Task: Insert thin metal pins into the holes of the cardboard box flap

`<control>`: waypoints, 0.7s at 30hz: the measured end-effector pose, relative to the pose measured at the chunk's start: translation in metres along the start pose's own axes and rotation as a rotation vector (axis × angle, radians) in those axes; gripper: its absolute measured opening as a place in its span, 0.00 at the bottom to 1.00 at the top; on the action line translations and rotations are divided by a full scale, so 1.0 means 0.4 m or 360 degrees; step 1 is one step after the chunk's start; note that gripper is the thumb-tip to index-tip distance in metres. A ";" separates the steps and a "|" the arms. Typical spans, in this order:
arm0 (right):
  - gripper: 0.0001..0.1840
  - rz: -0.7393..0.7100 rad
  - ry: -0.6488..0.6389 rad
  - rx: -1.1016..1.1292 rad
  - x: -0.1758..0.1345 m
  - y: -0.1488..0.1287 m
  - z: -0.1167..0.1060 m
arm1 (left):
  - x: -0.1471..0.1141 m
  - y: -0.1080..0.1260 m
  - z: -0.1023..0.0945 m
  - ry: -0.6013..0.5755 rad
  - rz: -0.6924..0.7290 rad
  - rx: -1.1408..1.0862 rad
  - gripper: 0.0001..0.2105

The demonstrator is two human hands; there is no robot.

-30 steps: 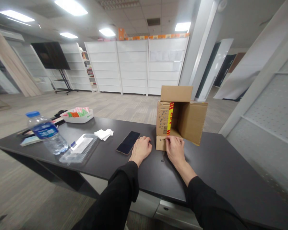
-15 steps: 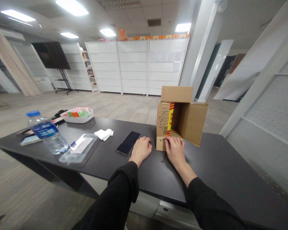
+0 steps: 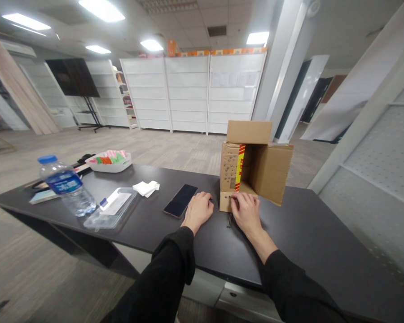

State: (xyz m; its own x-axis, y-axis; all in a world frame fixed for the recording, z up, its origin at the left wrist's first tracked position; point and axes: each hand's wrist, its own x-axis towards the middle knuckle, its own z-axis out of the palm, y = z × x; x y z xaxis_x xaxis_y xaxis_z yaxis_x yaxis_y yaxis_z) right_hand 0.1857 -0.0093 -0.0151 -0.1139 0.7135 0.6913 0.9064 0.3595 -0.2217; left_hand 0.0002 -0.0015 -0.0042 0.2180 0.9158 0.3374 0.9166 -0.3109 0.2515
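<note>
My left hand (image 3: 199,210) rests on the black tabletop, its fingers loosely bent and slightly apart, with nothing seen in them. Just left of it lies a dark smartphone (image 3: 181,200). At the front of an open cardboard box (image 3: 230,168), my right hand (image 3: 246,210) is closed, fingers curled against the lower flap (image 3: 225,202). Whatever its fingertips hold is hidden. A thin dark metal piece (image 3: 229,220) lies below the flap, close to the right hand. Small dark dots mark the box's left side, beside yellow-and-red tape (image 3: 240,163).
On the left of the table (image 3: 289,237) stand a water bottle (image 3: 65,186) and a clear plastic case (image 3: 112,211). Near them are a folded white tissue (image 3: 146,189) and a white basket (image 3: 110,165) of colourful packets. A partition (image 3: 380,179) rises at the right.
</note>
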 end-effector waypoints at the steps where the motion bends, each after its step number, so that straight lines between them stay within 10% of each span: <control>1: 0.08 -0.0001 -0.0008 -0.0006 0.000 0.001 0.000 | 0.000 -0.001 0.001 0.0005 0.0009 0.0001 0.11; 21: 0.11 0.0002 0.0002 -0.0022 -0.001 0.007 0.006 | -0.001 -0.001 0.001 -0.0001 0.0002 -0.0019 0.11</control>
State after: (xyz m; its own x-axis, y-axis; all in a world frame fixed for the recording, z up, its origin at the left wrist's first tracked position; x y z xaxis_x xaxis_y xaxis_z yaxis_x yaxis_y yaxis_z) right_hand 0.1874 -0.0074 -0.0177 -0.1127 0.7133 0.6918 0.9121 0.3504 -0.2128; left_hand -0.0002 -0.0017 -0.0047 0.2191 0.9156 0.3370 0.9123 -0.3148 0.2619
